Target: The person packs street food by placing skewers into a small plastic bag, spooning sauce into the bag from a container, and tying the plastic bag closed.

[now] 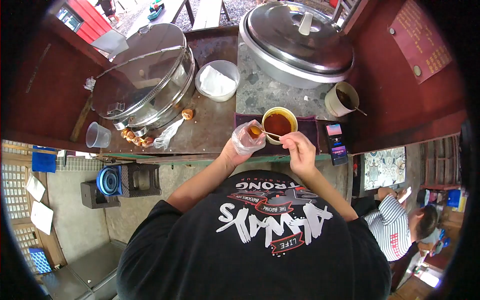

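A small clear plastic bag point(246, 142) sits in my left hand point(235, 154), its mouth held open. My right hand point(299, 150) pinches the handle of a spoon point(270, 133), whose bowl, with orange-brown sauce in it, is at the bag's mouth. Just behind the spoon stands a round tub point(281, 123) of dark red-brown sauce, on a dark cloth point(308, 128) at the counter's front edge. To the right of the cloth lies a phone point(336, 143) with its screen lit.
Large lidded pots point(145, 75) point(300, 42) stand at the left and back right. Nearby are a bowl with white plastic point(217, 81), a cup with a spoon point(342, 98), small knotted bags point(135, 138) and an empty cup point(98, 135). A seated person point(392, 225) is at right.
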A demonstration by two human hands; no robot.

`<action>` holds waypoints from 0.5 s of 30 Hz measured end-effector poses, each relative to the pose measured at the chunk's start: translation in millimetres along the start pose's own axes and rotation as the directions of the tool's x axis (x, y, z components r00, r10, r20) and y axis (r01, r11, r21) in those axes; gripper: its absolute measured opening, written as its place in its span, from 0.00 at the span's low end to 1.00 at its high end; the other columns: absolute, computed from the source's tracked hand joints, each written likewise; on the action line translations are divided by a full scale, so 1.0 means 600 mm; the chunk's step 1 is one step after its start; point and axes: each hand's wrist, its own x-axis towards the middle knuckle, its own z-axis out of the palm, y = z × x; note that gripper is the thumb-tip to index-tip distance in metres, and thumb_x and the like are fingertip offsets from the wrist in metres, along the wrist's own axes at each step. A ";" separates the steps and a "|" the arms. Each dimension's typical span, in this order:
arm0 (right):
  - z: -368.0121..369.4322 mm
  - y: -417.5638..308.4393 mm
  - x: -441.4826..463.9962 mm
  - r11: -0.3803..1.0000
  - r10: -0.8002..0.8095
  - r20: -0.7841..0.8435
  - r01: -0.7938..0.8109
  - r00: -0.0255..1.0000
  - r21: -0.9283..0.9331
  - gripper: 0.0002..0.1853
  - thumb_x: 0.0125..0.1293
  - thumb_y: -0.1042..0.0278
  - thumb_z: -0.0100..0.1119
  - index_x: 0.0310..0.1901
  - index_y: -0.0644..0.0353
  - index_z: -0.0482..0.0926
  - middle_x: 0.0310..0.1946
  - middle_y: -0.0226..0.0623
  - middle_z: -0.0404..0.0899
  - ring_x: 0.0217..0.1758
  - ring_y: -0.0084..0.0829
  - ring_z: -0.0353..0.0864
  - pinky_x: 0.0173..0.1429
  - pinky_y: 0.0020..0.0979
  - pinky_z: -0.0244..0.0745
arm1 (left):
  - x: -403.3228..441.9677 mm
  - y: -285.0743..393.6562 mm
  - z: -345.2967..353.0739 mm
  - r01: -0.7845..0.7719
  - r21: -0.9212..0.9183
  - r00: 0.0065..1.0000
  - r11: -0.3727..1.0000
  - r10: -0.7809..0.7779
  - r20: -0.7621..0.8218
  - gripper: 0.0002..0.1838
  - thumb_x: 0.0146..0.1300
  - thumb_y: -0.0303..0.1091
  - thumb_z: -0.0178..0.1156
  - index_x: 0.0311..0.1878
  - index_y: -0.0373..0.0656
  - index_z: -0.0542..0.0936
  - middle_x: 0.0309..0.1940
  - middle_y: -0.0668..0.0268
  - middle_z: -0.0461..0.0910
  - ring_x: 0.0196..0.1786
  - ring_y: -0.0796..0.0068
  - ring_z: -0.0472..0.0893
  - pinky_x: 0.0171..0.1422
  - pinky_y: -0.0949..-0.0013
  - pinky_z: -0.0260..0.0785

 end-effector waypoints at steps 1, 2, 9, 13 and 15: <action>0.002 0.005 -0.002 0.992 0.084 -0.056 -0.078 0.995 0.103 0.08 0.72 0.71 0.50 0.41 0.65 0.79 0.32 0.36 0.80 0.34 0.26 0.79 0.39 0.27 0.75 | -0.004 -0.001 0.010 -0.002 0.003 0.999 1.000 0.002 -0.043 0.17 0.71 0.37 0.48 0.59 0.41 0.73 0.53 0.54 0.76 0.55 0.55 0.77 0.63 0.57 0.71; 0.002 0.008 -0.004 0.967 0.173 -0.103 -0.148 0.980 0.208 0.09 0.73 0.70 0.50 0.41 0.65 0.79 0.32 0.35 0.80 0.34 0.24 0.78 0.40 0.27 0.74 | -0.006 -0.002 0.018 -0.002 0.005 0.996 1.000 0.003 -0.087 0.17 0.72 0.35 0.47 0.59 0.41 0.73 0.53 0.54 0.77 0.54 0.56 0.78 0.62 0.58 0.72; -0.019 0.041 0.006 0.648 0.582 -0.221 -0.283 0.782 0.707 0.13 0.74 0.63 0.50 0.43 0.65 0.78 0.33 0.34 0.81 0.31 0.21 0.76 0.40 0.23 0.71 | 0.001 -0.001 0.006 0.009 -0.051 1.000 0.999 -0.010 -0.020 0.16 0.71 0.37 0.47 0.56 0.40 0.75 0.51 0.54 0.77 0.54 0.56 0.77 0.64 0.55 0.71; -0.037 0.069 -0.002 0.707 0.571 -0.271 -0.295 0.775 0.643 0.13 0.74 0.64 0.50 0.43 0.65 0.79 0.31 0.33 0.81 0.32 0.20 0.76 0.38 0.22 0.71 | 0.000 -0.001 0.007 0.000 -0.022 0.998 1.000 -0.001 -0.059 0.16 0.71 0.38 0.48 0.53 0.41 0.78 0.50 0.54 0.78 0.53 0.56 0.78 0.62 0.55 0.72; -0.041 0.083 -0.005 0.821 0.523 -0.299 -0.376 0.798 0.431 0.13 0.74 0.64 0.50 0.42 0.65 0.79 0.30 0.32 0.80 0.31 0.20 0.75 0.39 0.22 0.71 | -0.001 0.000 0.008 0.006 -0.009 0.997 1.000 -0.007 -0.076 0.16 0.70 0.39 0.49 0.52 0.41 0.78 0.49 0.53 0.79 0.52 0.55 0.78 0.61 0.55 0.73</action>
